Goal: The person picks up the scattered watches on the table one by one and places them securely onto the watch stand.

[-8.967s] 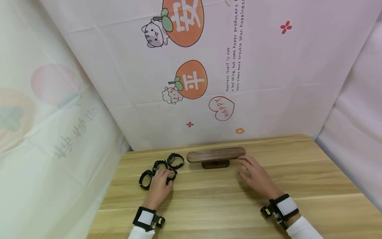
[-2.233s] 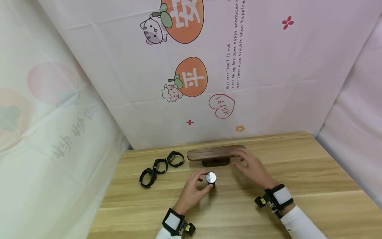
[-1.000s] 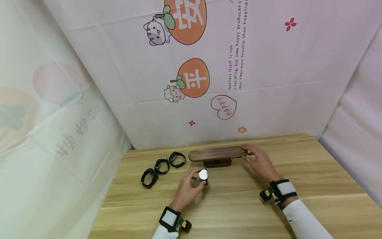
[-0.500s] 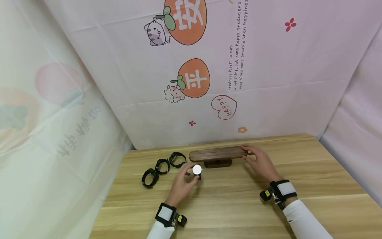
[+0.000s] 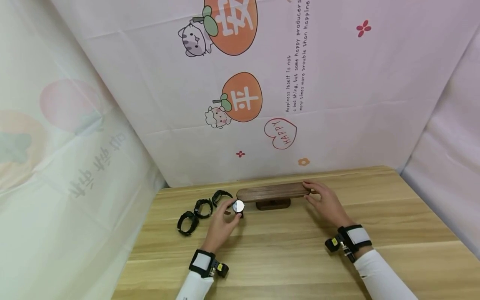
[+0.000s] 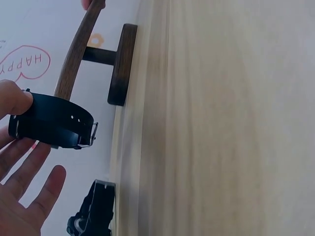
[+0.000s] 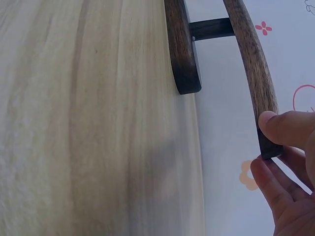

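Observation:
My left hand (image 5: 219, 227) pinches a round-faced wristwatch (image 5: 238, 206) between thumb and fingers, at the left end of a dark wooden T-shaped watch stand (image 5: 271, 192). Seen from the left wrist, the watch's closed black strap (image 6: 51, 120) loops right at the bar's tip and overlaps it, hiding that end. My right hand (image 5: 328, 204) grips the opposite end of the bar; in the right wrist view its thumb (image 7: 283, 128) lies on one face of the bar, with fingers at the tip. The stand's short foot (image 7: 182, 54) rests on the table.
Three black watches with looped straps lie left of the stand: a near one (image 5: 194, 221), a middle one (image 5: 197, 204) and a far one (image 5: 221, 193) close to my left hand. The wooden table (image 5: 285, 258) meets a printed cloth backdrop (image 5: 337, 125) just behind the stand.
My left hand took a watch from the group on the left, brought it before the stand, then moved it left and up to the bar's left end. My right hand now holds the bar's right end.

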`<state>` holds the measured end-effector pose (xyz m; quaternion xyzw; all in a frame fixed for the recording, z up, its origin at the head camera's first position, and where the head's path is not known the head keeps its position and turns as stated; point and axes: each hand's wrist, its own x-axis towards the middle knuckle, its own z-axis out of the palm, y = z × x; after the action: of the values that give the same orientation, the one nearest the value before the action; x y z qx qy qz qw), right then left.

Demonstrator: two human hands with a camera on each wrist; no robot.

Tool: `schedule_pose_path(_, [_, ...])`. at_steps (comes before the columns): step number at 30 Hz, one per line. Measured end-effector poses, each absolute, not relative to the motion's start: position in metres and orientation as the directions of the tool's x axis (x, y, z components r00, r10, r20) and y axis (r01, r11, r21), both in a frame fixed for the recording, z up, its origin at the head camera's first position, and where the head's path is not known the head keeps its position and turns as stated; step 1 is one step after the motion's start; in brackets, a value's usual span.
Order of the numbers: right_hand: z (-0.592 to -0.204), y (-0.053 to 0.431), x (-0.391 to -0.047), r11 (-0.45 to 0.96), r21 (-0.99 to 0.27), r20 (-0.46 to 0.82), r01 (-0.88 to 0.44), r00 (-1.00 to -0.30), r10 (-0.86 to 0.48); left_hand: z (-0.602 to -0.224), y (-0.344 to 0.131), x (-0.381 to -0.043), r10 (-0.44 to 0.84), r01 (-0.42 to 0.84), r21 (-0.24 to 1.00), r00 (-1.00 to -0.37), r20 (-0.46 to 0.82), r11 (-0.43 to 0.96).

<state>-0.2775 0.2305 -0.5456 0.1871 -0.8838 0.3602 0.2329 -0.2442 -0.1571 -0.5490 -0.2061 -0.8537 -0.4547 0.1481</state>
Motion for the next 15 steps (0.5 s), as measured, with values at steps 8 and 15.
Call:
schedule_pose_path(8, [-0.5433, 0.2292, -0.2746, 0.667, -0.570, 0.525, -0.479, -0.837, -0.152, -0.5435, -0.1613, -0.2467, 0.188, 0.469, 0.726, -0.880, 0.437, 0.503])
schedule_pose_path(15, [-0.5442, 0.2296, -0.2734, 0.669, -0.579, 0.512, -0.467, -0.846, -0.148, -0.5418, -0.1633, -0.2508, 0.173, 0.434, 0.737, -0.897, 0.406, 0.518])
